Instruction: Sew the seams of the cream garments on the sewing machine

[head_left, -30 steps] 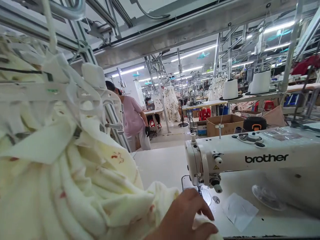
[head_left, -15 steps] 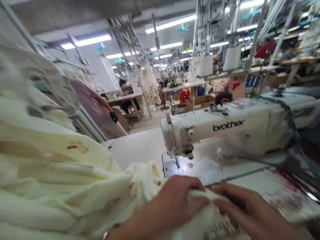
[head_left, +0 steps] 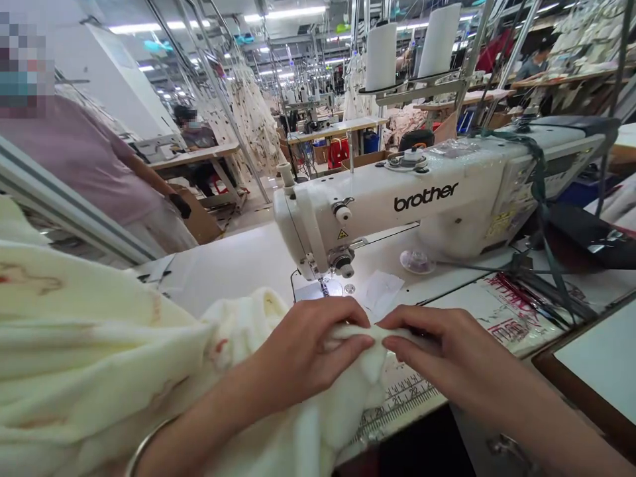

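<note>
Pale yellow, soft fabric (head_left: 99,358) with small reddish-brown printed figures fills the left side and hangs over the table's front edge. My left hand (head_left: 322,344) pinches a folded edge of it between thumb and fingers. Close beside it, fingertips nearly touching, my right hand (head_left: 427,344) pinches the same edge. Both hands are just in front of the needle area of a white Brother sewing machine (head_left: 427,195). The presser foot (head_left: 324,287) stands above the lit needle plate, and the fabric is apart from the needle. Part of the fold is hidden by my fingers.
On the white table (head_left: 213,271) lie a white scrap (head_left: 385,291), a clear round dish (head_left: 417,261) and several thin tools (head_left: 531,298). A ruler strip (head_left: 397,401) runs along the front edge. A person in a pink shirt (head_left: 74,159) stands left; thread cones (head_left: 381,56) rise behind.
My view has tilted down and shifted, so the machine sits further left and the front edge shows more. Both hands still grip the fabric fold, now closer together. The standing person shows more fully.
</note>
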The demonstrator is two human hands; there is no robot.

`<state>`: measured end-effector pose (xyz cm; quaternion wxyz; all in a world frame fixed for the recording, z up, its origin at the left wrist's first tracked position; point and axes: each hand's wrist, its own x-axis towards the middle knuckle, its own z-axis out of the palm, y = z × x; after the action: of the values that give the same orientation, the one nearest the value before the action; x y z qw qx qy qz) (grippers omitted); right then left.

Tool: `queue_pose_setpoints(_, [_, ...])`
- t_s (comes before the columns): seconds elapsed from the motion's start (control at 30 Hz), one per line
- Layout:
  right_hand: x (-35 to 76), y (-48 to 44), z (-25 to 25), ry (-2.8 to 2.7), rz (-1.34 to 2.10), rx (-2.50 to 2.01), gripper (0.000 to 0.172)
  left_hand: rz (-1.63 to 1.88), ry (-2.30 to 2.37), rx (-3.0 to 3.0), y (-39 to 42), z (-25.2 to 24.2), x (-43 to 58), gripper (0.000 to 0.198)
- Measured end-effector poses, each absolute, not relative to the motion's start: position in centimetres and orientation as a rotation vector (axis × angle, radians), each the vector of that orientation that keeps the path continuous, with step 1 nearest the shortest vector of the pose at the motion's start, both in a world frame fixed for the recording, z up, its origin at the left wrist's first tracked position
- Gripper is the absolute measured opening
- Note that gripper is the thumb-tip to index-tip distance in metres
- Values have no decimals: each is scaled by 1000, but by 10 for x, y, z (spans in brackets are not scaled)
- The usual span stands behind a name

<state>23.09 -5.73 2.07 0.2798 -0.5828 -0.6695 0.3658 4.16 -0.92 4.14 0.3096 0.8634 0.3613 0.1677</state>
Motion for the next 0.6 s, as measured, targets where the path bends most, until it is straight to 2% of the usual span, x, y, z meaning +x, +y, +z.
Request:
queue_pose_setpoints(0.2, [227,-45,16,-1806,1087,-1552,13,262,1171,2002,1,45,42,18])
queue_pose_setpoints(0.37, [213,-6,-3,-1845,1260,-1465,9,107,1372,1744,28,21,29,17])
queue_pose_setpoints(0.6, [187,54,-23,-1986,1018,-1587,21,207,1581,1769,62,-19,17,16])
